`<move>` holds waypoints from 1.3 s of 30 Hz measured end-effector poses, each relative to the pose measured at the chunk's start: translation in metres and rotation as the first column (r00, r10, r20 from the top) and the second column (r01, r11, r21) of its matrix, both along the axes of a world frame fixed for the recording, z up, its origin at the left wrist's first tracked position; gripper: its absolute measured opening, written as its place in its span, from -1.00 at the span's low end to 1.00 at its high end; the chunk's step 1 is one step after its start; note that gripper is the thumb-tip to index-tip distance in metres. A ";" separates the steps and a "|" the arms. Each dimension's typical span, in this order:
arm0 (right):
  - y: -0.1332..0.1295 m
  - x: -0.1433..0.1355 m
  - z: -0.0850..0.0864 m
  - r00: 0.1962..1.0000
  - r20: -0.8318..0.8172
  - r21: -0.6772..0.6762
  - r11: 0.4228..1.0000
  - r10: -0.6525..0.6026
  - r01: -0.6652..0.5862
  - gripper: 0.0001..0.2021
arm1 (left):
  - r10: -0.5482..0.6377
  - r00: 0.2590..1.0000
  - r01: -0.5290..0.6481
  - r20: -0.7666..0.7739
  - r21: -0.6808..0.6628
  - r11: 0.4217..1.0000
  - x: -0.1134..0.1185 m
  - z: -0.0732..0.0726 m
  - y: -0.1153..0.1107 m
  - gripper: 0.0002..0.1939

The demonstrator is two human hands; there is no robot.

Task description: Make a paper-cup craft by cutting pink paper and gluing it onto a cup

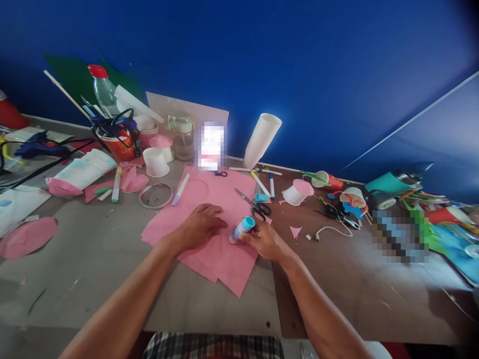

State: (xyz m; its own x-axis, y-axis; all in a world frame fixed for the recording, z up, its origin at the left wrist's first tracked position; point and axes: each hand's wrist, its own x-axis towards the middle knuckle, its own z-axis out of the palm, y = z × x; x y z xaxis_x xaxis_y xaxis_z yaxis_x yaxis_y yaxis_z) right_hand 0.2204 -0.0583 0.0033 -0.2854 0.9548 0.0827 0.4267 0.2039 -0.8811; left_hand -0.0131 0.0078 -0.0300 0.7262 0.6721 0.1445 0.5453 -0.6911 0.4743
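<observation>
My right hand [265,240] grips a glue stick [239,232] with its blue end up and its other end down at the pink paper [224,264]. Whether the lower end touches the sheet, I cannot tell. My left hand [202,223] rests open on the overlapping pink sheets, holding nothing, fingers stretched toward the glue stick. Just beyond my right hand lie scissors [258,207] with black handles, and a blue cap [262,197] sits beside them. A marker [180,189] lies on the sheet's left side, near a drawn circle [197,190].
To the left are a tape roll [156,196], a white paper cup [156,162] and a painted cup [84,172]. A tall stack of cups [263,139] leans near the blue wall. On the right are a pink-topped cup [296,192], a cable [331,229] and a teal flask [389,181].
</observation>
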 end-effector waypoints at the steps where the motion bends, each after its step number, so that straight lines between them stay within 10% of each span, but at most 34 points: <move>1: -0.001 0.002 0.003 0.999 -0.018 -0.049 0.998 0.047 -0.048 -0.70 | -0.001 1.000 0.001 0.002 -0.001 1.000 0.000 0.001 0.000 -0.71; 7: 0.001 0.010 0.005 0.960 -0.276 -0.061 0.998 -0.046 0.030 -0.59 | -0.010 1.000 0.010 0.005 0.005 1.000 0.000 0.004 0.000 -0.74; 19: -0.004 0.000 0.008 0.992 -0.079 -0.097 0.989 0.102 -0.109 -0.73 | -0.016 1.000 0.015 0.026 0.043 0.999 -0.001 0.000 -0.001 -0.74; 25: 0.000 0.000 0.000 0.997 -0.072 -0.020 0.999 -0.037 0.036 -0.66 | -0.016 1.000 0.016 0.004 0.044 0.999 0.000 0.000 0.000 -0.74; 32: -0.005 0.003 0.006 0.965 -0.222 -0.202 0.962 0.138 -0.184 -0.62 | -0.017 1.000 0.016 0.022 0.029 0.999 -0.001 0.002 -0.001 -0.73; 39: 0.005 0.016 -0.010 0.787 -0.542 -0.063 0.948 -0.296 0.313 -0.64 | -0.019 0.997 0.016 0.076 0.035 0.999 -0.003 0.000 -0.002 -0.74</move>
State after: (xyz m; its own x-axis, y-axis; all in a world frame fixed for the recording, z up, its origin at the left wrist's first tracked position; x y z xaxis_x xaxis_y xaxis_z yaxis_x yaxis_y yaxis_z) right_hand 0.2363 -0.0535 -0.0066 0.1183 0.9794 0.1638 -0.0689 0.1727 -0.9826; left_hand -0.0165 0.0060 -0.0295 0.7240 0.6529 0.2228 0.4961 -0.7172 0.4894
